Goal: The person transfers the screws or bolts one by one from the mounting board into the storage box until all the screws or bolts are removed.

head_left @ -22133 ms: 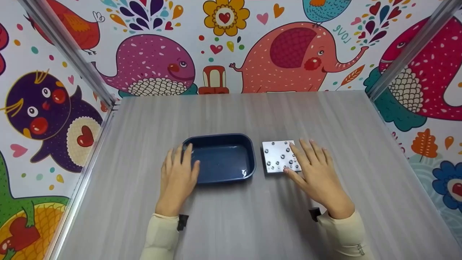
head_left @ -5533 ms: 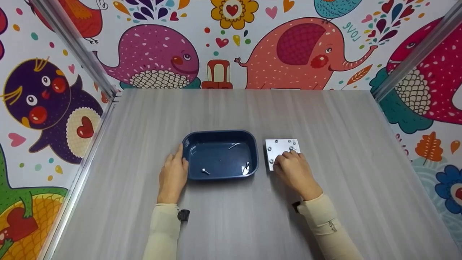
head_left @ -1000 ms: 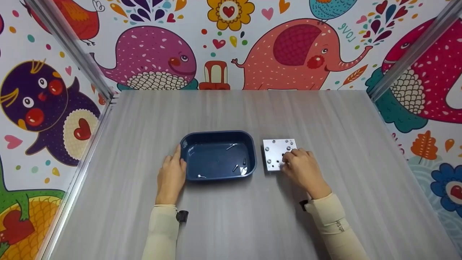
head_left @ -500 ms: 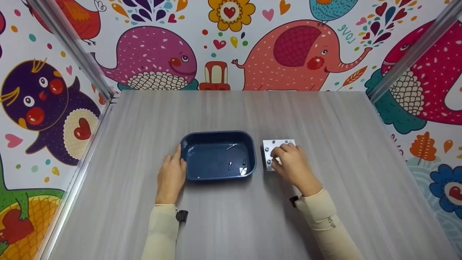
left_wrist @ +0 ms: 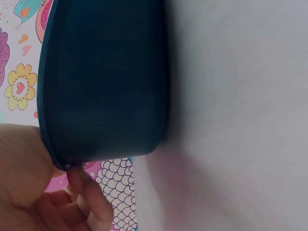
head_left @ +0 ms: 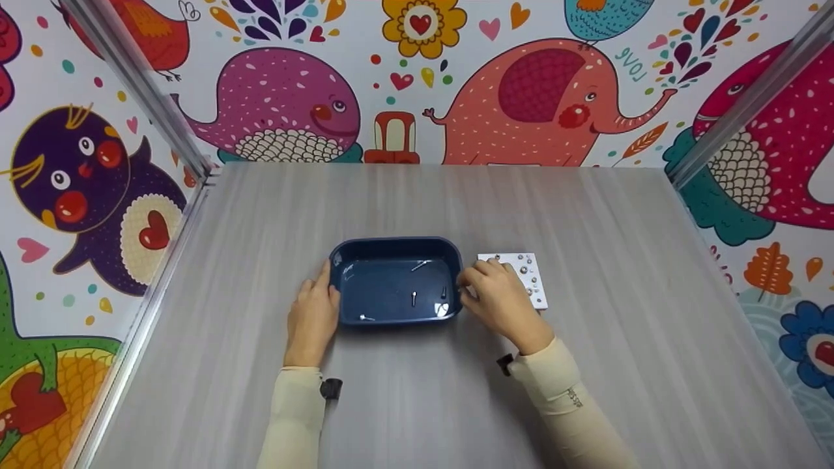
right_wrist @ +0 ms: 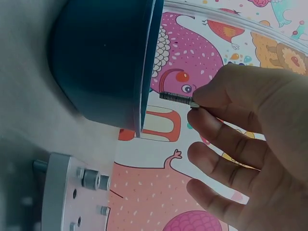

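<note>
Right hand (head_left: 500, 303) is pinching 1 threaded screw (right_wrist: 175, 98) by its head, thumb against index finger; the long axis is running roughly upright, tip pointing down. Blue tray (head_left: 378, 280) is lying leftward and lower, right rim just beside this hand; depth is leaving it unclear whether the tip is overhanging the inside. Left hand (head_left: 311, 319) is gripping the opposite rim.

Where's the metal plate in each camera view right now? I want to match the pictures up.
Head: right of centre, the plate is partly hidden by the right hand.
Left wrist: not in it.
Right wrist: lower left, the plate is cut off by the bottom edge.
Shared landmark: the tray, in all three views.
</note>
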